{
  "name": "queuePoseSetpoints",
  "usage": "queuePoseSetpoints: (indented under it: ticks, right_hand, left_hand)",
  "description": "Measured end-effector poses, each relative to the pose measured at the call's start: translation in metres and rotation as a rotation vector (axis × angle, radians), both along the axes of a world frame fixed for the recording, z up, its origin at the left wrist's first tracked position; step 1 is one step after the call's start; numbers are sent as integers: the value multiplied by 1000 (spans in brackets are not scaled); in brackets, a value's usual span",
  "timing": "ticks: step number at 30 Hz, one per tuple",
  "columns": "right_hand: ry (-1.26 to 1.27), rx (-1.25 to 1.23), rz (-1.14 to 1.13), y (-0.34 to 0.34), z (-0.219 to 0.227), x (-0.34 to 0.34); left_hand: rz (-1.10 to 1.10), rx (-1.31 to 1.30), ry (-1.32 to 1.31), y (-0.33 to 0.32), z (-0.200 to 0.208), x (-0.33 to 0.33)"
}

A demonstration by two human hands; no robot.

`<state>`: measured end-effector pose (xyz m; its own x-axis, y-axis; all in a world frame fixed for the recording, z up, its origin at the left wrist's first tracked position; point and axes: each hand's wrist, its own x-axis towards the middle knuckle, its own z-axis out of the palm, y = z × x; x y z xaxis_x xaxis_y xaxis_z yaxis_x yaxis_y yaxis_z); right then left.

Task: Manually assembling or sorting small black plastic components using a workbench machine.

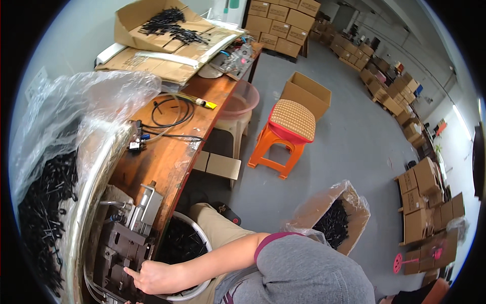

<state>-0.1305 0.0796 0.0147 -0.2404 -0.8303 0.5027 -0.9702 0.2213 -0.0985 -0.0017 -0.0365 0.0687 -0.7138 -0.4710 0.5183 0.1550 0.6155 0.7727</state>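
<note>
My right hand [148, 277] is over a dark metal fixture [115, 242] on the bench at the lower left. Its index finger reaches out onto the fixture beside a small metal block [126, 263], while the other fingers curl in; anything held under them is hidden. Only a sliver of skin, seemingly my left hand [132, 302], shows at the bottom edge, its fingers cut off. A metal cylinder with a clamp [144, 207] stands at the fixture's far end. Many thin black parts with small heads [45, 218] lie in a plastic-lined container to the left.
Beneath my forearm stands a white-rimmed bucket [205, 238] of black parts. Coiled black cable [174, 114] lies on the wooden bench [167, 157]. Beyond are a cardboard tray [132, 33] with more parts and an orange stool [283, 137]. A lined carton [359, 218] stands right.
</note>
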Motion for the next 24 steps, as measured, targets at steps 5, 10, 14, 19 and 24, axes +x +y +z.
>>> queuePoseSetpoints:
  ticks: [5,10,14,19,24]
  right_hand:
    - [-21,-82,21,2,-2,-1]
    - [-400,-44,288,37,18,-7]
    - [-472,69,309,60,-11,8]
    - [-458,262,254,67,-37,19]
    - [-465,409,221,70,-34,16]
  left_hand:
    - [-33,70,23,2,1,-4]
    - [-20,7,7,2,-5,1]
    - [51,-95,-102,21,3,-16]
    - [47,-165,-108,25,-24,-23]
    - [118,-490,-165,22,-41,-34]
